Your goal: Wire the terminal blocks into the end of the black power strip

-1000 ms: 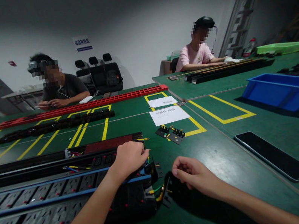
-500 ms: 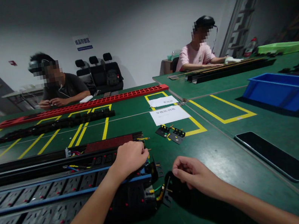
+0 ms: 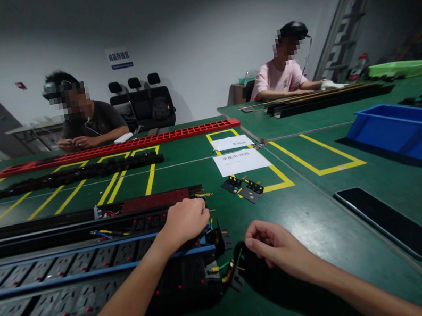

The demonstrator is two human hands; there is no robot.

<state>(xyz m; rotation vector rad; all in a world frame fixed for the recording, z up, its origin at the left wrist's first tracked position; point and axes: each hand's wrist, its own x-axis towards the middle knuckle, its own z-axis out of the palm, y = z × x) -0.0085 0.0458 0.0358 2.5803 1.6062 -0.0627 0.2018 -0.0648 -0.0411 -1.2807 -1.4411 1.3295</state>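
Note:
Long power strips with black sockets and red dots lie side by side. My left hand (image 3: 188,220) bears down near the right end of the blue-edged strip (image 3: 91,261), its fingers bent; their tips and anything in them are hidden. My right hand (image 3: 269,242) is curled a little above the table, thumb against the fingers, and I cannot make out anything in it. Just left of it, a small black end plate (image 3: 235,270) hangs on green and yellow wires from the nearest strip (image 3: 178,277). Another dark end plate (image 3: 221,239) stands at the blue-edged strip's end.
Two loose black plates (image 3: 243,188) lie beyond my hands, by paper labels (image 3: 241,162). To the right are a phone (image 3: 394,222) and a blue bin (image 3: 404,131). A red slotted rail (image 3: 120,146) crosses the table. Two people (image 3: 87,119) sit across it.
The view has shifted slightly, moving the scene a little to the right. Both hands keep nearly the same place and pose.

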